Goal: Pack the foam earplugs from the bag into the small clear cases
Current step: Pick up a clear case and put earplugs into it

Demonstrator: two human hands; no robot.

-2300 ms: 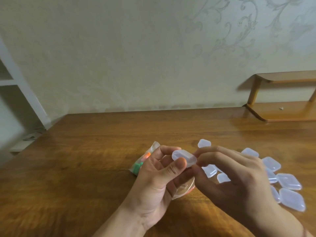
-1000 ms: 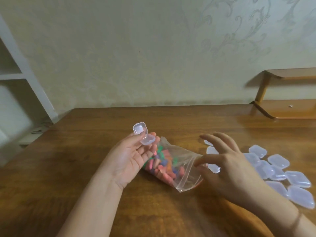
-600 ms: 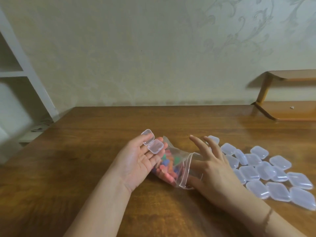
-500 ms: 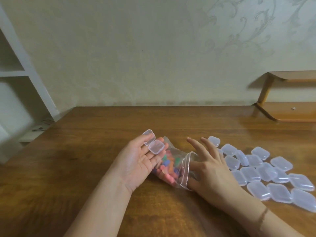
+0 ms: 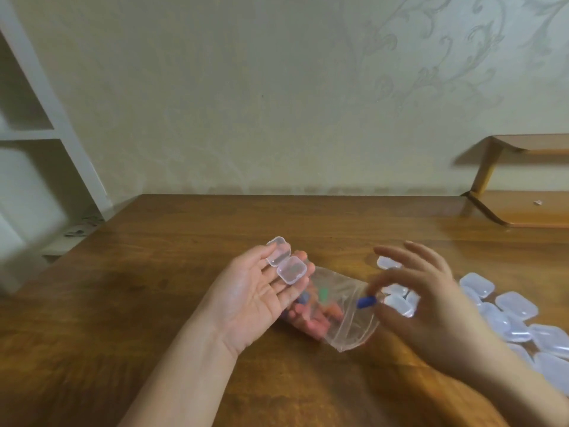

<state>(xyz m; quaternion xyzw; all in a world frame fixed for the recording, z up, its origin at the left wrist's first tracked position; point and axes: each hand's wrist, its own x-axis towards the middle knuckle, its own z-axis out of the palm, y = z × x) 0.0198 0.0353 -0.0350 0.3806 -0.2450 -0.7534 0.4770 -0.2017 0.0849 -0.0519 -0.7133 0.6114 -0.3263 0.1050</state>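
One blue earplug [image 5: 365, 302] is pinched by the right hand [image 5: 431, 306] at the bag [image 5: 338, 315] mouth.
The open case [image 5: 286, 265] is rested on the flat, spread left hand [image 5: 258, 291] fingers, presumably presented for loading; spare cases [image 5: 511, 315] are kept rightward.

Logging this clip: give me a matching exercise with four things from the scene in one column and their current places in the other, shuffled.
Things:
1. open case
2. blue earplug
3. bag
4. closed cases

Places:
A. lying on the table between the hands
B. pinched in the right hand
C. spread on the table at the right
D. resting on the left hand fingers

Pairs: 1-D, 2-B, 3-A, 4-C
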